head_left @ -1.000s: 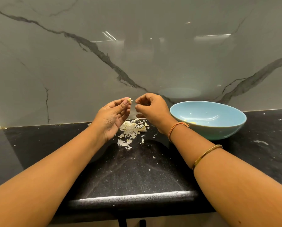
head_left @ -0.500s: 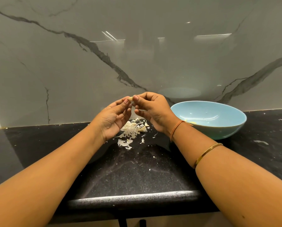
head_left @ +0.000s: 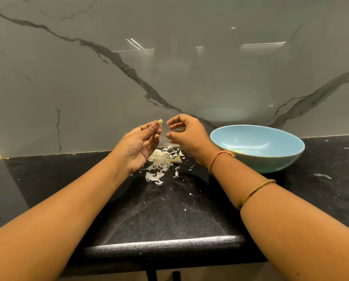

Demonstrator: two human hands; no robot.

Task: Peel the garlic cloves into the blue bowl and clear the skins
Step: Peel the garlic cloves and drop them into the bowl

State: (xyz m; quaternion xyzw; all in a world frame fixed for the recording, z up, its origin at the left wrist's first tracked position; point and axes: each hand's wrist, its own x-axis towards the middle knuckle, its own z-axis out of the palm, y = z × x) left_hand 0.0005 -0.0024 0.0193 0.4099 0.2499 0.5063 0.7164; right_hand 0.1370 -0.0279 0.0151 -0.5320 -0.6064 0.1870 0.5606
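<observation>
Left hand palm-up, pinching garlic clove at fingertips; right hand loosely curled, just beside clove, not touching.

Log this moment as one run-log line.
left hand: pinches garlic clove | right hand: curled, apart from clove | skins: piled on counter under hands | blue bowl: right of hands

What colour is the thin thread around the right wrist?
Orange; the thread shows best in the head view.
</observation>
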